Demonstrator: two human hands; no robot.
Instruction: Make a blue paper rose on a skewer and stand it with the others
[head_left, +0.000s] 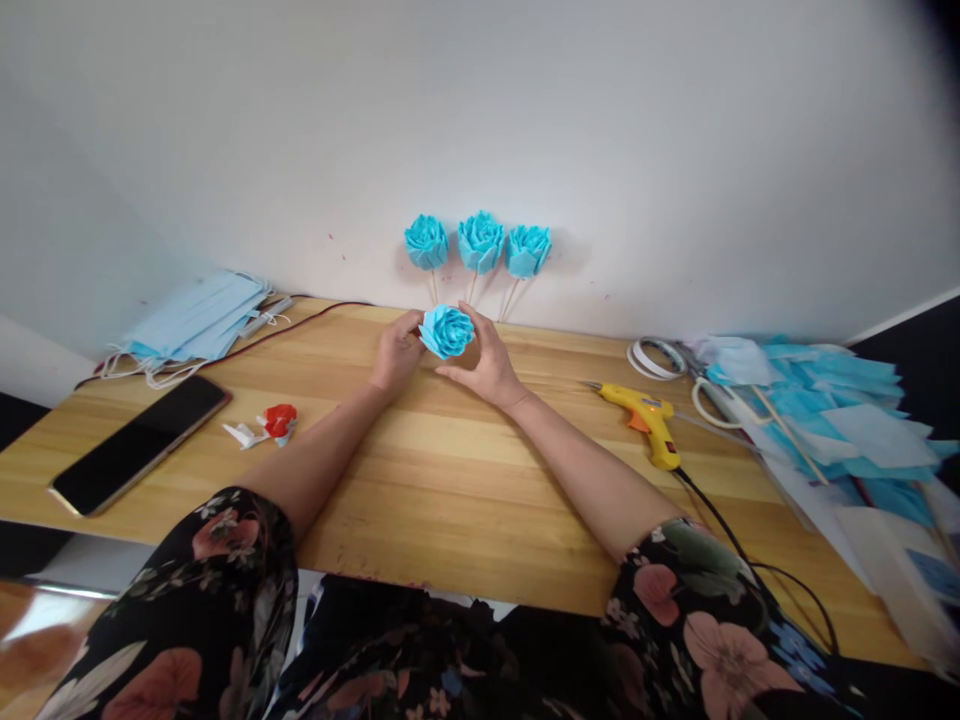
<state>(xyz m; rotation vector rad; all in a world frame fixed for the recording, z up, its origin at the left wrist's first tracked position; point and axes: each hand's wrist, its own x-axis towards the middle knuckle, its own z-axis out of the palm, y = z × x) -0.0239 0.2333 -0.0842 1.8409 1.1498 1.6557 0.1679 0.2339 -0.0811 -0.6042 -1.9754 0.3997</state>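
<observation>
A light-blue handmade flower [447, 331] with ruffled petals is held over the middle of the table, its face turned toward me. My left hand [398, 352] grips it from the left, fingers closed at its edge and partly hidden by the petals. On the other side, my right hand [489, 365] curves around the flower with thumb and fingers apart. Its upper fingertips are close to the petals; whether they touch I cannot tell. No stem shows below this flower.
Three blue flowers on thin sticks [480, 242] lean against the wall. Leftward lie face masks [196, 315], a phone [141, 443] and a red-and-white crumpled piece [279, 422]. Rightward are a yellow glue gun [643, 420] with a black cord, tape rolls [654, 358] and blue sheets [832, 400].
</observation>
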